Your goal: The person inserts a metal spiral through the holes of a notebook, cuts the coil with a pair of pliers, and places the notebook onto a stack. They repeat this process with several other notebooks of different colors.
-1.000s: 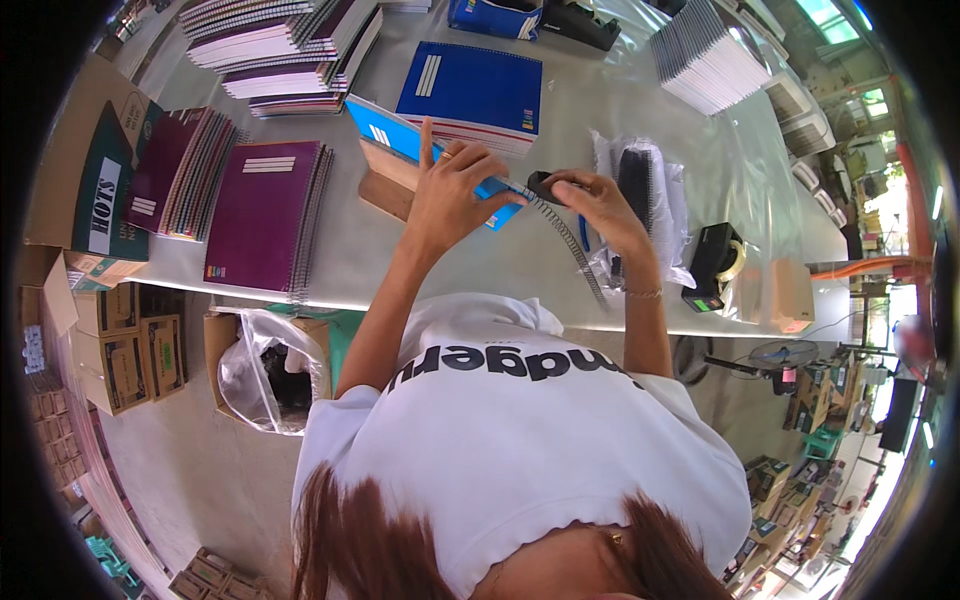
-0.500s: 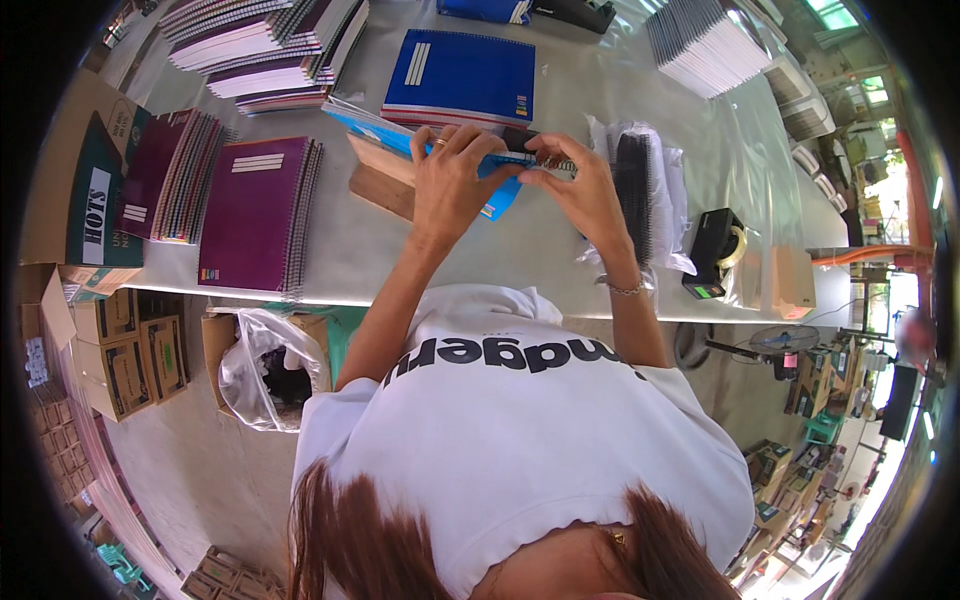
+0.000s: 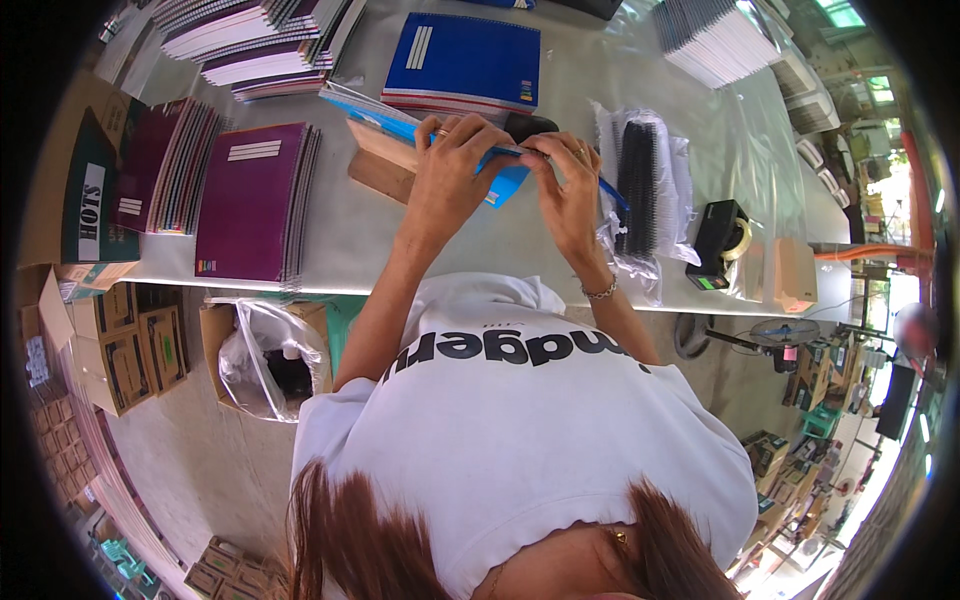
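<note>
A light-blue notebook (image 3: 508, 188) is propped at a slant on a wooden block (image 3: 380, 176), its bound edge raised. My left hand (image 3: 455, 170) grips that edge from above, fingers over the far side and thumb on the near side. At the right end of the same edge my right hand (image 3: 566, 185) is closed round a slim blue stick-like tool (image 3: 613, 193), whose end sticks out to the right past the fingers. The tip of the tool is hidden between the two hands. Just beyond them lies a black object (image 3: 530, 126), partly covered.
Blue notebooks (image 3: 465, 60) are stacked beyond my hands. Purple notebooks (image 3: 250, 200) and a carton (image 3: 95, 190) stand left. To the right lie black spiral coils (image 3: 636, 190) in plastic and a tape dispenser (image 3: 716, 245). White-paged notebooks (image 3: 712, 45) are piled far right.
The loose coil end at my right fingers is no longer visible. A blue stick-like tool now shows in my right hand, which has turned and closed. My left hand still grips the notebook.
</note>
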A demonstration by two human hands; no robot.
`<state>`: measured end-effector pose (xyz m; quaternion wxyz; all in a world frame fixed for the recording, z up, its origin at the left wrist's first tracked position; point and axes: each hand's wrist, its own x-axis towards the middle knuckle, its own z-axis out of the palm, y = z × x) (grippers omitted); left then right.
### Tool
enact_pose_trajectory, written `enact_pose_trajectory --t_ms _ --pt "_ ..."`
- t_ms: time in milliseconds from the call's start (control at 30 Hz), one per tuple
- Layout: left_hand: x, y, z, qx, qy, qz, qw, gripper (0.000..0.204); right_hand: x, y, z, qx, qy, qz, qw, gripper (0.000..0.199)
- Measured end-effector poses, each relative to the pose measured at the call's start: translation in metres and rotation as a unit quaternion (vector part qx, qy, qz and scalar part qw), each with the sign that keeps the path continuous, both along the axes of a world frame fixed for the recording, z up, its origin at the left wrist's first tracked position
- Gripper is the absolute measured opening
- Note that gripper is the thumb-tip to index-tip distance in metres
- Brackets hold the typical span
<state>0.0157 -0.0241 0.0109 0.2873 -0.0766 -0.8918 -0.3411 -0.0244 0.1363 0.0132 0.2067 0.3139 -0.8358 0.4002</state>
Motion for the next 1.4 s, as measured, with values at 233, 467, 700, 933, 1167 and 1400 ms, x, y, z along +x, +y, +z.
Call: enact_pose_trajectory --t_ms 233,467,700,933,1167,1400 --pt "0.002 -0.008 0.000 0.018 0.002 -0.017 1.000 0.025 0.008 -0.003 0.022 0.038 -0.092 -0.009 0.995 0.018" --pt "0.005 -0.008 0.000 0.000 -0.007 -0.023 1.000 0.023 0.008 -0.002 0.018 0.060 -0.034 -0.005 0.998 0.024" --pt "0.004 -0.003 0.002 0.001 0.006 -0.015 1.000 0.019 0.005 -0.003 0.007 0.065 -0.026 -0.015 0.997 0.023" --pt "0.003 -0.005 -0.002 0.003 0.008 -0.016 1.000 0.023 0.008 -0.007 0.026 0.033 -0.072 -0.025 0.997 0.019" --pt "0.001 -0.006 -0.001 0.013 0.005 -0.020 1.000 0.028 0.010 -0.010 0.024 0.037 -0.048 -0.050 0.997 0.017" --pt "0.001 -0.005 0.001 0.028 -0.008 -0.031 0.999 0.035 0.005 -0.012 0.016 0.078 0.024 -0.029 0.996 0.011"
